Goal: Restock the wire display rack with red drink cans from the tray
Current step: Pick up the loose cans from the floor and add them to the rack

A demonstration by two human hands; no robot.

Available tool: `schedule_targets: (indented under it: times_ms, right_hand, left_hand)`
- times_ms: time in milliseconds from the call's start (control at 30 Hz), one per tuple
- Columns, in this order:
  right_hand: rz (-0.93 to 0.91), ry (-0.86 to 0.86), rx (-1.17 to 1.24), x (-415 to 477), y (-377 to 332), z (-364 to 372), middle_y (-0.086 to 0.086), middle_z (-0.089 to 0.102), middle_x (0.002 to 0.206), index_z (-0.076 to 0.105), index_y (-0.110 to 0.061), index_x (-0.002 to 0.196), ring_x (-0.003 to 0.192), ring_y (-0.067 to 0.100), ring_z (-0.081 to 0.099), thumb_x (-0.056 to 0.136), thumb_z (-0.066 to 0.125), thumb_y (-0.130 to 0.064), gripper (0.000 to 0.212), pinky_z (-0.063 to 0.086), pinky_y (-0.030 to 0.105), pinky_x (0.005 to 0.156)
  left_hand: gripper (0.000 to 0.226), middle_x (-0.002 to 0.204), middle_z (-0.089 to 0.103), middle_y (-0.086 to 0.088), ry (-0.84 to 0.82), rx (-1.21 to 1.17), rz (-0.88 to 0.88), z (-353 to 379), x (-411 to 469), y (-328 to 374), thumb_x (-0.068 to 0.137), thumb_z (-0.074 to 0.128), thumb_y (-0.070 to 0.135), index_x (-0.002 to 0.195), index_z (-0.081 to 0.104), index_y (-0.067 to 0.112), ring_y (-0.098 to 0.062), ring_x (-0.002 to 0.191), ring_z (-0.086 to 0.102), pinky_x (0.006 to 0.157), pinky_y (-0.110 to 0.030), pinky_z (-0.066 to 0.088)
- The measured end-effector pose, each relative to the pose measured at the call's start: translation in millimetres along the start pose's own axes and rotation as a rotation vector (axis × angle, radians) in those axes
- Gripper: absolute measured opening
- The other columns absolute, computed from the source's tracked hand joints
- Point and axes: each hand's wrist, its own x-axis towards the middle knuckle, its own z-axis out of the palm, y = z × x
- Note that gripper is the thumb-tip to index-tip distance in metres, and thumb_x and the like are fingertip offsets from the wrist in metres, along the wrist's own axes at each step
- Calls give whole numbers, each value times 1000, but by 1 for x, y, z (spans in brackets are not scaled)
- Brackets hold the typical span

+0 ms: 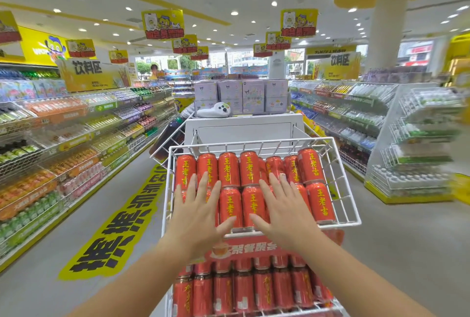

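A white wire display rack (348,189) stands right in front of me. Its tilted top basket holds two rows of red drink cans (230,169) with yellow lettering, lying on their sides. My left hand (201,210) lies flat with fingers spread on the cans at the basket's left. My right hand (284,210) lies flat the same way on the cans right of the middle. Neither hand grips a can. A lower shelf holds more red cans (244,291) behind a red label strip (244,249). No tray shows.
Long drink shelves (76,138) line the left aisle, and more shelves (356,118) line the right. A white wire stand (419,144) is at the right. Behind the rack sit a white cabinet (244,128) and stacked purple boxes (241,95). A yellow floor sticker (114,227) lies to the left.
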Motion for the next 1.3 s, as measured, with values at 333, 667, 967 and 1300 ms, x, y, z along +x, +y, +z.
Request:
schedule_targets:
  times_ms: [333,667,967,1300]
  right_hand:
    - [42,-81,-91,-121,-18,16,13,2,169,10,-19,161,155,33,0,91,24,-71,88,3,50,124]
    - [65,-213,-15,-230,24,104,15,9,168,15,-16,160,155,34,4,93,31,-67,86,10,51,125]
    - [56,-437,125,-371,73,271,22,25,162,31,-8,155,150,40,22,88,39,-65,88,26,56,119]
    - [206,-838,137,-596,91,512,20,26,163,28,-11,156,149,40,28,86,30,-67,90,28,51,117]
  left_hand:
    - [93,163,26,-19,-41,-74,103,33,-104,30,86,27,77,155,33,15,-41,150,22,115,-66,24]
    - [89,167,12,-16,-256,-138,166,117,-182,112,92,23,73,159,17,15,-36,154,9,121,-60,16]
    - [86,160,32,-21,-471,-198,147,274,-293,213,90,34,68,152,36,8,-40,147,30,117,-59,28]
    - [91,156,38,-23,-857,-187,218,520,-505,277,83,35,70,149,41,7,-42,142,38,110,-58,38]
